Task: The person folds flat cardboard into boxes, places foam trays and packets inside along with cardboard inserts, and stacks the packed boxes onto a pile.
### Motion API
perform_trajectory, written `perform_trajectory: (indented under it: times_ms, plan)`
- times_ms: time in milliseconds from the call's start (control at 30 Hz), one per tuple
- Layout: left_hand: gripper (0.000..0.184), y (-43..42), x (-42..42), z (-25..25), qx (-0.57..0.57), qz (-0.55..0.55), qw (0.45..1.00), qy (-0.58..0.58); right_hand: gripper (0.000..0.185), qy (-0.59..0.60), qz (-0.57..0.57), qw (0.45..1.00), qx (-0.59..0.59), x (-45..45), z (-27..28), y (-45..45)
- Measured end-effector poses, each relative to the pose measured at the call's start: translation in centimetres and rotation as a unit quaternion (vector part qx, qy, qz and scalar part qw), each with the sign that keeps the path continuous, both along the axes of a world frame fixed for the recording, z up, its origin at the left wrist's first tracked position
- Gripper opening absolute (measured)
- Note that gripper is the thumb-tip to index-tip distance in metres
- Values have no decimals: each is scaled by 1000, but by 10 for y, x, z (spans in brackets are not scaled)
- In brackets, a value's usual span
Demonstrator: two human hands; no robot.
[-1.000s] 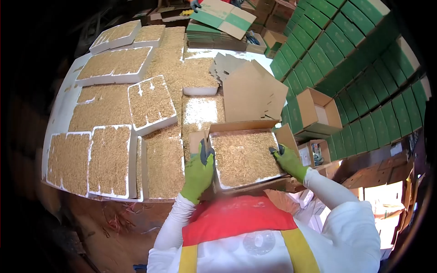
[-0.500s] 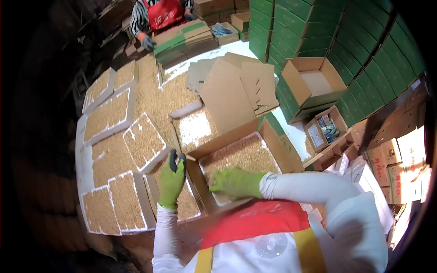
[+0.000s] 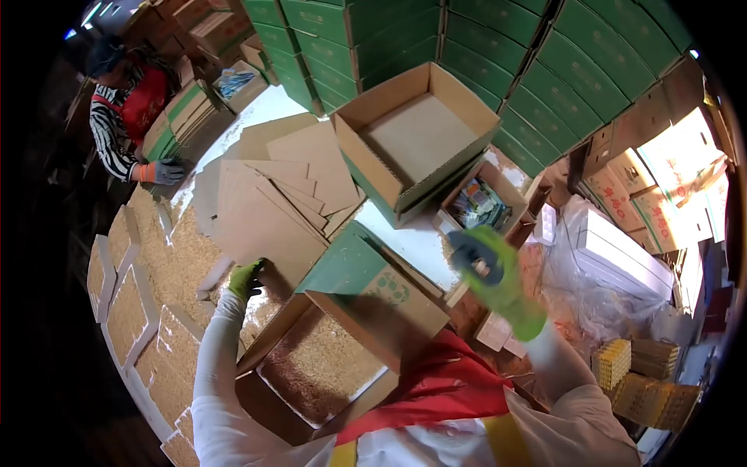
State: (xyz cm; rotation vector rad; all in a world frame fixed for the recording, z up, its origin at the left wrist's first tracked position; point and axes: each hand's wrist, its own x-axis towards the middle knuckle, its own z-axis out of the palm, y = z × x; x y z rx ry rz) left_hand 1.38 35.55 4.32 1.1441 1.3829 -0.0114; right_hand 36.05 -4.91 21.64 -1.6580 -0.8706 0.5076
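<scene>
At the near edge of the brown cardboard sheets (image 3: 261, 214), my left hand (image 3: 246, 280) in a green glove has its dark fingertips closed on one sheet. My right hand (image 3: 498, 284), gloved alike, is raised beside a small carton of packets (image 3: 482, 204). Its dark-tipped fingers curl round a small pale spot, blurred by motion, that I cannot make out. Between my arms stands an open carton (image 3: 350, 323) with a green flap. Inside it sits a white-rimmed tray (image 3: 268, 383) filled with tan granular material, partly in shadow.
An open carton (image 3: 424, 128) rests on green boxes ahead, before tall stacks of green boxes (image 3: 397, 39). More filled trays (image 3: 128, 315) line the left. A co-worker (image 3: 128, 109) handles folded cartons at far left. White foam boxes (image 3: 622, 253) lie at right.
The view has turned right. My left hand has moved from the carton's side to the cardboard sheets. My right hand has left the tray and risen near the packet carton.
</scene>
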Motion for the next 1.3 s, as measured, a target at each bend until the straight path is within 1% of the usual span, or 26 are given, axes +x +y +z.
perform_trajectory:
  times_ms: [33,67,133,167,200,233,300,333,367,433,467,533,567,633,667,733,767,800,867,933,967,1000,1033,1200,1267,1300]
  plan:
    - [38,0,-5,-10,15,33,999,23,38,143,-80,985,56,34,-29,-12]
    - [43,2,-10,-10,4,57,998,11,45,-110,-117,979,-127,72,-41,-24]
    - [50,33,-53,-65,203,51,974,-90,44,-260,-127,910,-295,105,-53,-16]
    - [51,44,-70,-60,304,6,952,15,42,-316,-117,877,-341,118,-66,-6]
    - [52,50,-79,-49,398,-39,909,120,41,-370,-108,839,-385,127,-80,2]
    - [51,3,-25,48,377,-68,882,276,39,-424,-88,799,-418,130,-99,9]
    - [54,7,-42,61,450,-38,871,195,37,-529,-49,704,-471,135,-134,25]
    - [54,8,-49,72,470,-18,866,166,39,-495,-47,731,-467,136,-143,29]
    - [53,10,-56,74,494,14,868,45,40,-463,-45,756,-460,141,-149,30]
    - [43,-11,-62,101,488,41,872,-7,41,-399,-35,809,-431,158,-168,23]
    - [41,-27,-56,123,472,57,877,-67,38,-424,-79,843,-320,158,-166,11]
    - [40,-48,-73,139,595,12,803,-11,36,-314,-46,885,-341,154,-120,13]
    - [40,-69,-73,158,629,-2,777,0,26,-376,-81,894,-228,161,-138,4]
    - [47,-106,-78,188,717,-41,694,49,19,-127,-119,982,-66,146,-128,1]
    - [46,-120,-78,200,739,-62,668,62,16,7,-128,992,16,133,-121,6]
    - [44,-158,-86,223,767,-97,622,123,18,-30,37,994,100,79,-75,20]
    - [46,-183,-84,235,749,-97,646,113,20,-145,36,984,98,6,-19,38]
    - [49,-209,-79,244,725,-97,673,109,33,-231,137,954,131,-30,-1,51]
    - [53,-250,-72,250,746,-184,621,154,36,-311,336,882,111,-101,22,59]
    - [47,-291,-68,232,712,-312,608,159,44,-431,364,820,100,-139,-1,54]
    - [48,-309,-60,218,663,-360,639,147,48,-358,353,865,10,-139,-5,54]
    - [49,-322,-53,204,612,-402,668,132,46,-400,353,846,10,-132,13,60]
    - [50,-326,-44,196,597,-392,694,88,42,-359,305,882,7,-120,11,57]
    - [61,-317,-53,157,394,-479,784,-18,21,-56,191,978,57,-75,-19,41]
    - [62,-321,-78,165,426,-375,821,-65,19,-184,215,958,33,-75,-12,41]
    - [63,-322,-92,173,436,-330,832,-90,22,-145,228,963,10,-74,-13,41]
